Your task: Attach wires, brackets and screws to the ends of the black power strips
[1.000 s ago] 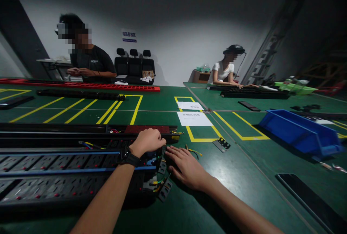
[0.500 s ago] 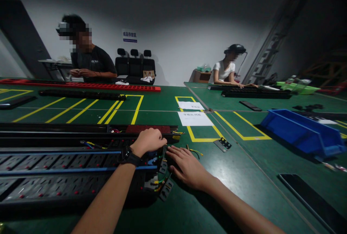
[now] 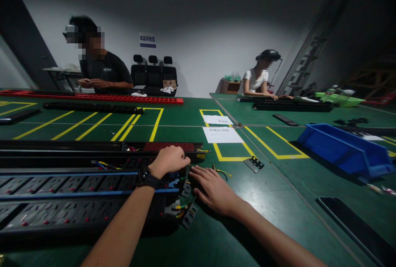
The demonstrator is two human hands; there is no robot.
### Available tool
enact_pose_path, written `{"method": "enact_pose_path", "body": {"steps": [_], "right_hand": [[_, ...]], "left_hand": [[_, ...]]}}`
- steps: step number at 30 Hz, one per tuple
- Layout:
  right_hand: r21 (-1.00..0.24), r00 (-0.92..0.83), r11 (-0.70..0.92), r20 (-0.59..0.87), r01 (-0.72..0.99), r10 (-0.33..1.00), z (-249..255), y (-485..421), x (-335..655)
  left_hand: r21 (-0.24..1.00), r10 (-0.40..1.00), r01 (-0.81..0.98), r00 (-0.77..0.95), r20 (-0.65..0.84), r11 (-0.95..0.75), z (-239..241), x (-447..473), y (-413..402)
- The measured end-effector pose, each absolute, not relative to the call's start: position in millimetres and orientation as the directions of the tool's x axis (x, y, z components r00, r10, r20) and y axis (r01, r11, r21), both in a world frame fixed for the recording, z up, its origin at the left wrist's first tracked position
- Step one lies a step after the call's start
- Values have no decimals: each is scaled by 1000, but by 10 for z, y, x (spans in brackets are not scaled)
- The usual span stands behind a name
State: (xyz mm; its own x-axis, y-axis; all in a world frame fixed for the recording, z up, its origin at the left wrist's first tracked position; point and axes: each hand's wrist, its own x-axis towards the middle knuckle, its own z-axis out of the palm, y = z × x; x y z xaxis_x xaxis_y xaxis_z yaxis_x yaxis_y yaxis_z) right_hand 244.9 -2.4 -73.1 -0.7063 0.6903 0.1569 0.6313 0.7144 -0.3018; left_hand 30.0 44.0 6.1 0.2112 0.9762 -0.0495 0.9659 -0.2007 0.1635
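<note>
Left hand, a dark watch on its wrist, is curled at the right end of the blue-edged socket strip; its fingertips are hidden, so I cannot tell whether they are clamped on anything. That strip and the nearer socket strip run in from the left edge, side by side on the green tabletop, their outlets seated in rows, so that part looks done. Their right ends look unfinished: a grey end plate stands tilted at the blue-edged strip, a second end plate leans off the nearer one, and yellow-tipped wires show beside them, so both plates seem not yet seated. Right hand comes next, low and nearly flat, its fingers reaching to the end of the blue-edged strip; whether they pinch anything there I cannot tell. Past its fingertips lie a loose wire and a loose plate, then a blue bin and a phone.
</note>
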Motion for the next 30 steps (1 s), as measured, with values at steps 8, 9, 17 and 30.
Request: {"method": "enact_pose_path", "body": {"steps": [8, 9, 17, 30], "right_hand": [[-305, -715, 724, 162, 619, 680, -752, -6, 2458], [-306, -715, 725, 166, 618, 679, -755, -6, 2457], [-281, -646, 736, 353, 616, 676, -788, 5, 2518], [-127, -406, 470, 342, 873, 847, -839, 198, 2898]], "left_hand": [[169, 977, 966, 208, -53, -196, 57, 301, 449], [170, 977, 966, 208, -54, -197, 59, 302, 449], [178, 977, 965, 207, -59, -194, 48, 299, 464], [186, 968, 958, 236, -83, -217, 62, 285, 472]]}}
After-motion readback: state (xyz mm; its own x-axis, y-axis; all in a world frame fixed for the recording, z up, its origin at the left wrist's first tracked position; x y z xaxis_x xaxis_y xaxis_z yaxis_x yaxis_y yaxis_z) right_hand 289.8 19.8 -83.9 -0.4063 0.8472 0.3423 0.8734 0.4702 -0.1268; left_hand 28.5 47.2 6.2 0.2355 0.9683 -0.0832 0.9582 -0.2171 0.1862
